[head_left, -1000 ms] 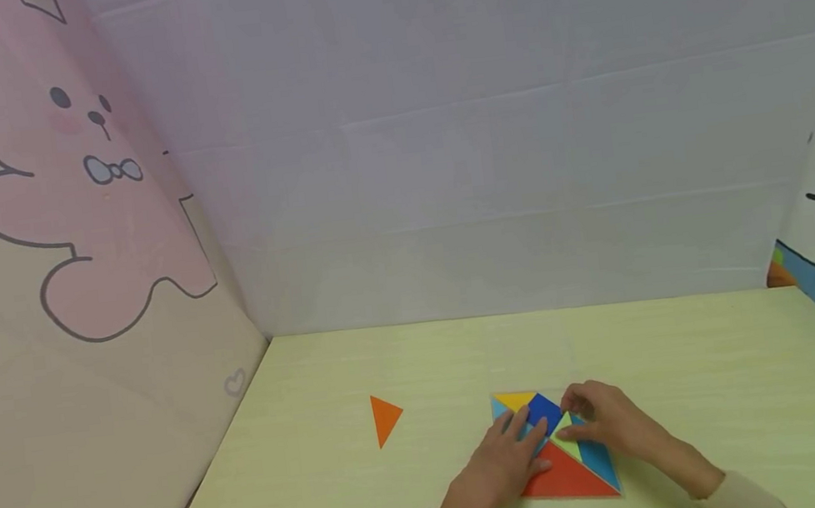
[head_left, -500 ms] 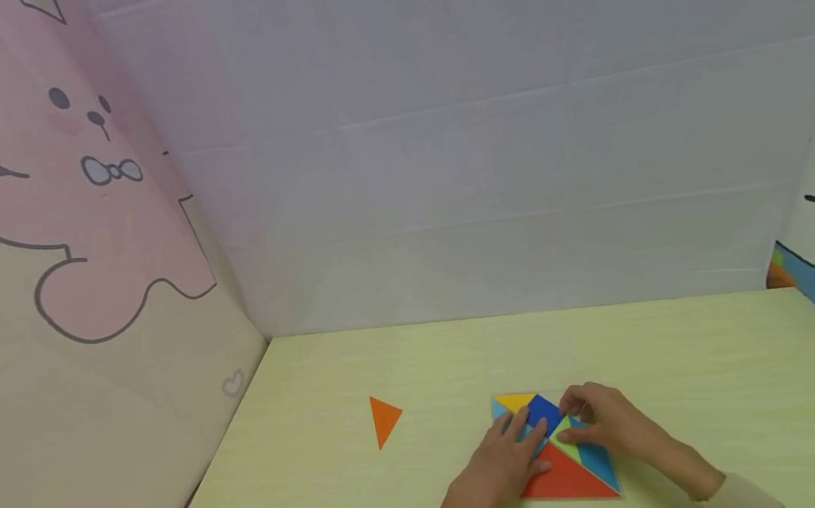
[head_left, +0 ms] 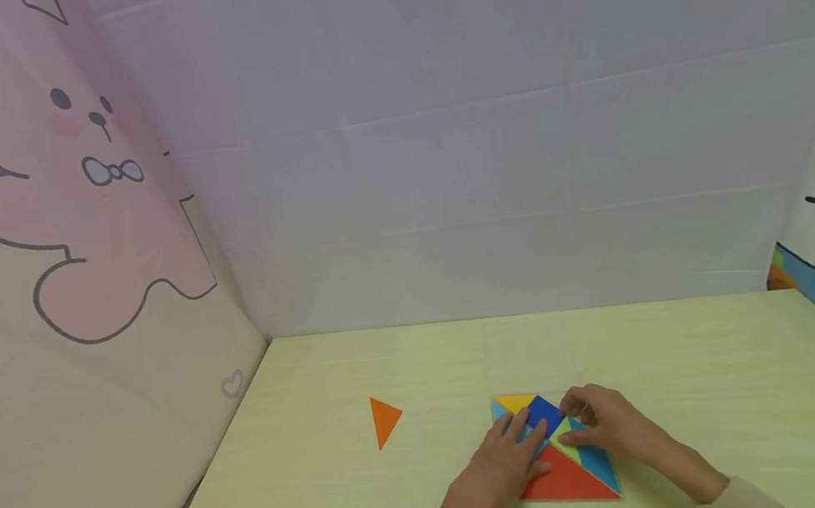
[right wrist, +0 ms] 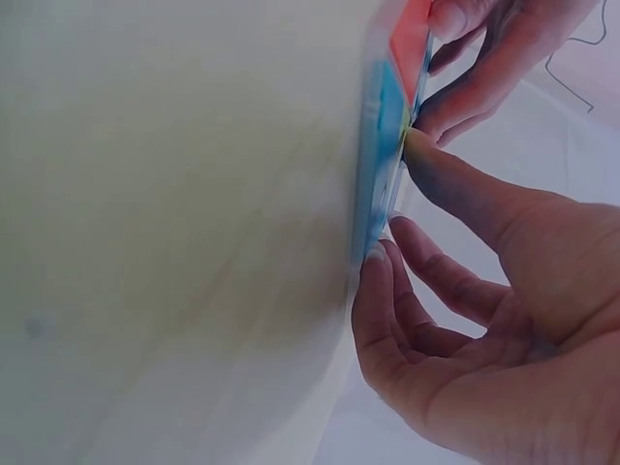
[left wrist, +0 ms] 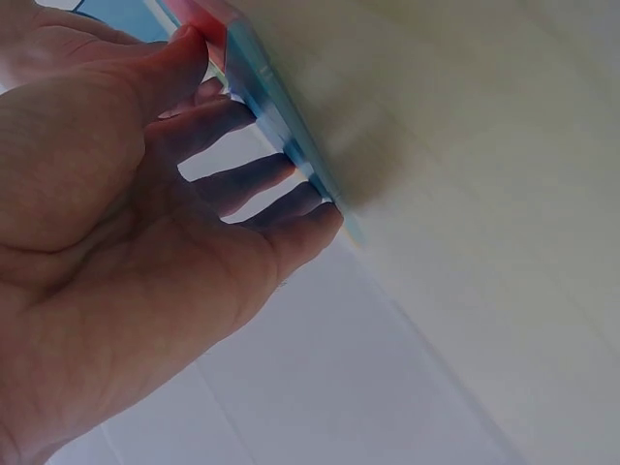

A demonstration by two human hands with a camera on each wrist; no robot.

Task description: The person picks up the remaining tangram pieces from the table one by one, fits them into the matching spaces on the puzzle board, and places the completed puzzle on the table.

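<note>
A tangram set (head_left: pixel 568 474) lies flat on the table, with red, dark blue, light green, yellow and blue pieces showing. My left hand (head_left: pixel 494 458) rests over its left side, fingers spread and thumb on the red triangle (head_left: pixel 554 480). In the left wrist view, the left fingertips (left wrist: pixel 320 208) touch the set's edge. My right hand (head_left: pixel 608 420) has curled fingers by the upper right of the set. Its thumb presses the light green piece (head_left: pixel 567 447), which the thumb and index finger pinch. The right hand hides the set's top right corner.
An orange triangle (head_left: pixel 385 421) lies apart on the table, left of the set. Pale yellow-green tabletop (head_left: pixel 313 483) surrounds both. Light cloth walls (head_left: pixel 484 195) stand behind and at the sides, printed with cartoon animals.
Both hands stay almost where they were. The right thumb and fingers remain at the light green piece, and the orange triangle has not moved.
</note>
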